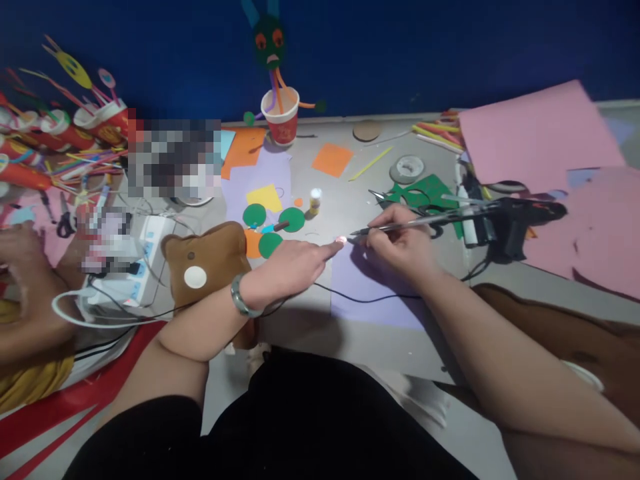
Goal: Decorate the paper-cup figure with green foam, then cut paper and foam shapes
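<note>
My left hand (pixel 293 268) lies palm down with its index finger stretched out. That fingertip presses on a tiny pale pinkish piece (pixel 341 240) at the top edge of a lilac paper sheet (pixel 375 308). A slim pen (pixel 367 231) is pinched in my right hand (pixel 403 247), its tip close beside the pale piece. Left of my hands are green paper circles (pixel 255 215), a yellow paper piece (pixel 265 199) and a blue-and-brown marker (pixel 277 227). A small glue bottle (pixel 315 201) stands upright just beyond. Green-handled scissors (pixel 413 197) lie past my right hand.
A decorated paper cup (pixel 283 119) with a green paper face stands at the back. At right are a black corded tool (pixel 515 227) and pink sheets (pixel 535 133). Left are a brown bear-shaped pouch (pixel 210 257), a white power strip (pixel 147 260) and another person's arm (pixel 35 307).
</note>
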A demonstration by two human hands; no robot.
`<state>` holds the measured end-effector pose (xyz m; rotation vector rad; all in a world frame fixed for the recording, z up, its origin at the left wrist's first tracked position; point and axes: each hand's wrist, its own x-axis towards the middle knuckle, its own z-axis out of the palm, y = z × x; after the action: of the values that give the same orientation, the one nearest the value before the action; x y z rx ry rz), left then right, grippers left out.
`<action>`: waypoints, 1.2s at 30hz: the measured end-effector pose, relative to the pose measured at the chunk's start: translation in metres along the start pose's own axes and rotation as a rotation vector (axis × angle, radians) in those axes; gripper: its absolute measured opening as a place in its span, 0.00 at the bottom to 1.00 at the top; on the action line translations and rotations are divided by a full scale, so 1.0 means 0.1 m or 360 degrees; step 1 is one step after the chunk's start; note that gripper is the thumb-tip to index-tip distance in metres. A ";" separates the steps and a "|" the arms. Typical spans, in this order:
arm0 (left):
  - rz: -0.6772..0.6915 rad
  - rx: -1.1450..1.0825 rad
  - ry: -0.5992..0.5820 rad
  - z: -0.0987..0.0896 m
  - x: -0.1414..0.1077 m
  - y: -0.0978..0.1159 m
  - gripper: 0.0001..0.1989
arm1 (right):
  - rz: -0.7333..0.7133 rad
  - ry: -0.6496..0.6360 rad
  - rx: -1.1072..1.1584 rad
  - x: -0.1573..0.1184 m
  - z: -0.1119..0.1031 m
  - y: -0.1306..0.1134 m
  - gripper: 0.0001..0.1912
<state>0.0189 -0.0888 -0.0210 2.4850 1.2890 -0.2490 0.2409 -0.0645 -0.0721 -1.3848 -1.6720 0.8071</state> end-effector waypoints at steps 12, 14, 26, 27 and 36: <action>0.0020 -0.0316 0.0265 0.03 -0.03 -0.08 0.25 | -0.0296 -0.0131 -0.0221 0.05 0.02 0.08 0.05; 0.0017 -0.0333 0.0263 0.02 -0.03 -0.08 0.25 | -0.0307 -0.0142 -0.0202 0.06 0.03 0.09 0.04; -0.0010 -0.0342 0.0223 -0.01 -0.04 -0.06 0.24 | -0.0374 -0.0325 -0.0193 0.08 0.01 0.09 0.02; -0.0008 -0.0344 0.0232 -0.01 -0.04 -0.07 0.24 | -0.0375 -0.0333 -0.0205 0.08 0.00 0.09 0.02; -0.0025 -0.0370 0.0194 -0.04 -0.04 -0.05 0.25 | -0.0418 -0.0342 -0.0276 0.09 -0.01 0.07 0.04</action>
<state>0.0123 -0.0875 -0.0171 2.3236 1.3033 0.0476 0.2443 -0.0549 -0.0756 -1.1892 -2.0815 0.6908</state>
